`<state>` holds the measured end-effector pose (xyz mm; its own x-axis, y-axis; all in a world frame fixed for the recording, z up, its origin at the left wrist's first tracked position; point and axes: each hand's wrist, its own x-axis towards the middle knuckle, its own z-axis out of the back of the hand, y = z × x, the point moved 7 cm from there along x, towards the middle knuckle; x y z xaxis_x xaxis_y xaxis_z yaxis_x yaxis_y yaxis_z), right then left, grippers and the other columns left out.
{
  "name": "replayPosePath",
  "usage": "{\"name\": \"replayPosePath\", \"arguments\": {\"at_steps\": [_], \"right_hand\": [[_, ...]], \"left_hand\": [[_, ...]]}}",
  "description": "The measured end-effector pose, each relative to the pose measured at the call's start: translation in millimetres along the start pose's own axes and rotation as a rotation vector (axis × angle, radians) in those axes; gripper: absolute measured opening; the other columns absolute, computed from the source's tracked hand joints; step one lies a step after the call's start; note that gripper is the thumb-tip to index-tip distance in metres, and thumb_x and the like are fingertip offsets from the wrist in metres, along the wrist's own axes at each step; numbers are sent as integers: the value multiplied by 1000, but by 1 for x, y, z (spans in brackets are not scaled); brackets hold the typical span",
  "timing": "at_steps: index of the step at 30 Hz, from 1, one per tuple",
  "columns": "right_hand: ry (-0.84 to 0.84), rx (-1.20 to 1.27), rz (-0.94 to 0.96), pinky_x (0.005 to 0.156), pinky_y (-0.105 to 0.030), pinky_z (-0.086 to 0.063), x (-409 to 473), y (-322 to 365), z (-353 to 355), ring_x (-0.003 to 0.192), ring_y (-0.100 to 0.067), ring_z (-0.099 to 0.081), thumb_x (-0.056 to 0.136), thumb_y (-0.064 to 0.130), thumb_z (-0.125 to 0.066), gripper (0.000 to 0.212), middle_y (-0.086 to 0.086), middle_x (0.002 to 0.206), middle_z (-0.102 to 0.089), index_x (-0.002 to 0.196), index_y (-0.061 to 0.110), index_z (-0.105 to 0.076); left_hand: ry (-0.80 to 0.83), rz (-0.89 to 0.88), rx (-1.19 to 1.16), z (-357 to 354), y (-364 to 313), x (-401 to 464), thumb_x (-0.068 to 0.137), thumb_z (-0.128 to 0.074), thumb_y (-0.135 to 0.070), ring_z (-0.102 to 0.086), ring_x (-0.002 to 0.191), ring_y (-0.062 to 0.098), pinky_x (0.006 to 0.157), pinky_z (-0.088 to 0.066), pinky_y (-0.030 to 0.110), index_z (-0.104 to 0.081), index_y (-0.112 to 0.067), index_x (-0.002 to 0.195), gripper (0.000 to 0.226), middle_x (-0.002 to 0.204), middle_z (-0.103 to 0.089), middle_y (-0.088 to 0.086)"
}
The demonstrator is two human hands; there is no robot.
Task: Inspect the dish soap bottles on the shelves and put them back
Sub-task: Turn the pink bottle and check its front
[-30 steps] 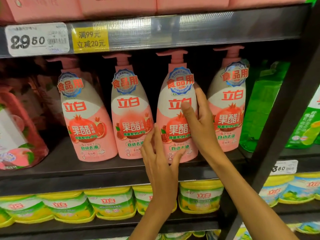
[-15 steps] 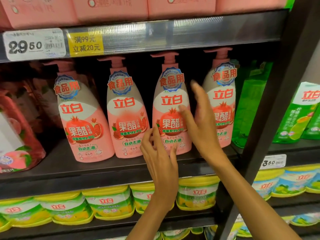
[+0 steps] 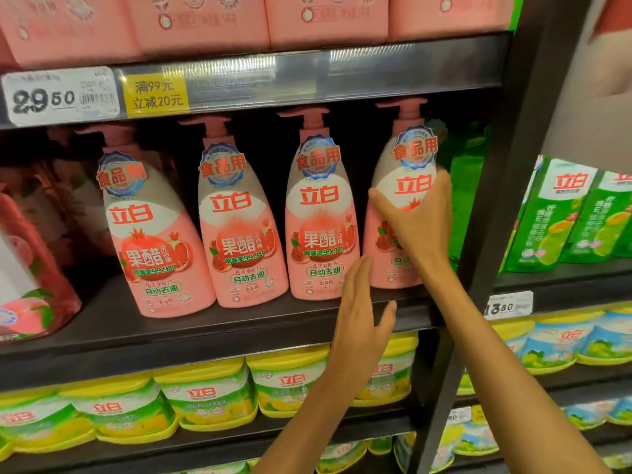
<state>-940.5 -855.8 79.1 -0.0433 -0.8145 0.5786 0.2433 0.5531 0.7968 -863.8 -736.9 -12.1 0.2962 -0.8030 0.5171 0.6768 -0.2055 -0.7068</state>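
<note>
Several pink pump bottles of dish soap stand in a row on a dark shelf. My right hand wraps around the front of the rightmost pink bottle, thumb on its left side and fingers on its right. My left hand hovers open with straight fingers in front of the shelf edge, between the third pink bottle and the rightmost one, holding nothing. Two more pink bottles stand to the left. All bottles are upright.
A black upright post divides the shelving just right of my right hand. Green refill pouches sit beyond it. Yellow-lidded tubs fill the shelf below. Pink boxes sit above, a red pouch at far left, green packs behind the rightmost bottle.
My right hand left the third bottle and moved right onto the rightmost bottle. My left hand came off the third bottle's base and shifted right. The camera view turned right.
</note>
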Motion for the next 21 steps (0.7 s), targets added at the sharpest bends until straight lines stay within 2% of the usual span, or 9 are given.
{"name": "replayPosePath", "arguments": {"at_steps": [2,3,5,7,9,11,16,19,21], "right_hand": [[-28,48,49,81,-13,-45,-9,7,5,109,-19,-54,70,39,-84,87,-10,126,-52,137,5,-39],[-35,67,73,80,-8,-40,-15,11,8,111,-17,-53,71,37,-84,87,-10,129,-52,138,6,-38],[-39,92,79,80,-9,-39,-29,18,15,114,-15,-53,72,38,-84,87,-7,132,-52,140,9,-38],[-25,124,55,80,-9,-41,-44,24,23,114,-14,-55,72,41,-83,86,-4,131,-53,140,14,-37],[10,154,37,84,-17,-46,-57,31,30,112,-13,-56,71,43,-82,86,-2,130,-54,139,17,-37],[55,194,6,84,-23,-50,-68,39,33,108,-12,-59,69,44,-82,85,2,125,-56,137,18,-38],[224,318,-107,68,-17,-53,-81,52,33,90,-2,-66,60,61,-74,79,16,105,-63,125,24,-47],[416,524,-195,65,-21,-56,-76,51,29,87,-9,-73,73,56,-74,60,3,103,-73,118,20,-59],[614,637,-299,69,-27,-57,-81,51,17,88,-16,-74,79,48,-65,47,-3,102,-76,115,19,-63]], "left_hand": [[20,29,-45,-1,2,-5,93,-60,-21,-10,142,-3,110,-7,2,-9,-31,146,75,157,-14,-10],[8,45,-75,0,3,-7,91,-63,-23,-12,143,-1,113,-10,8,-8,-33,145,77,157,-14,-10],[-27,76,-147,4,5,-10,86,-69,-26,-21,144,8,118,-23,26,-15,-27,149,83,157,-21,-6],[-48,93,-199,10,7,-13,80,-75,-32,-31,139,6,112,-36,34,-19,-25,150,89,152,-30,-8],[-35,138,-279,15,7,-16,71,-75,-48,-40,129,-3,104,-45,28,-21,-40,145,93,145,-37,-17],[-30,192,-357,20,7,-19,60,-77,-55,-50,120,-5,95,-51,24,-24,-48,140,96,137,-45,-19],[-78,181,-527,42,4,-34,54,-85,-39,-66,102,10,78,-57,25,-50,-26,128,83,111,-67,-9],[-47,206,-709,55,2,-48,57,-81,-35,-70,96,16,71,-57,23,-60,-23,115,64,104,-73,-1],[11,229,-805,61,-1,-57,58,-82,-41,-70,98,22,73,-56,26,-65,-23,111,59,105,-73,5]]}}
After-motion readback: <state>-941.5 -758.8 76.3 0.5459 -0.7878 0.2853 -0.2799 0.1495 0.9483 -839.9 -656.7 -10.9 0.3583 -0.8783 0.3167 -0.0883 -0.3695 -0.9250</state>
